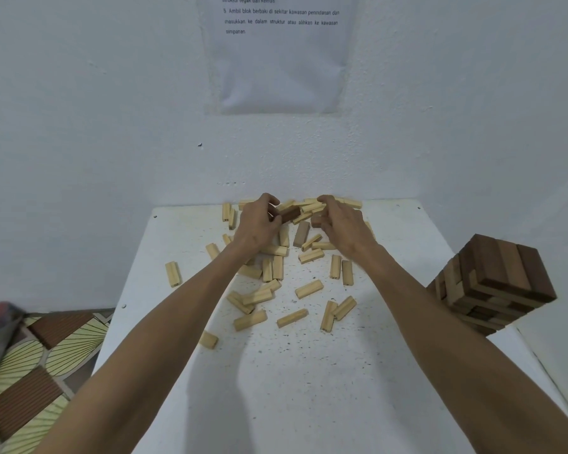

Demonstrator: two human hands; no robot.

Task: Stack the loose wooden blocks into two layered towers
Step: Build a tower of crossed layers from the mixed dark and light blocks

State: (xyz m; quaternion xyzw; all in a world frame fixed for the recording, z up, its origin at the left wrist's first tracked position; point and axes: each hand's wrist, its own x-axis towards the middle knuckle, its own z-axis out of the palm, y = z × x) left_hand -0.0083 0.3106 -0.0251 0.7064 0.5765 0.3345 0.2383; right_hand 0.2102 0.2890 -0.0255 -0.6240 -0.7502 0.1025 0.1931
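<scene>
Seemingly, the gathering step is in hand, as shown in the head view. A dark block (pixel 291 213) is pinched between the thumb and fingers of the left hand (pixel 256 224) at the far end of the white table (pixel 309 388), close to the wall. The right hand (pixel 341 229) is curled down over the heap just beside it; whether anything is gripped there cannot be told. One tower (pixel 495 283) of dark and pale layers is stood at the table's right edge, well apart from both hands. Pale loose blocks (pixel 309 289) are scattered flat across the middle of the table, some crossed over others. A second tower is not seen. Next, the held block would need to be lifted clear of the heap and laid level and square on a layer.
</scene>
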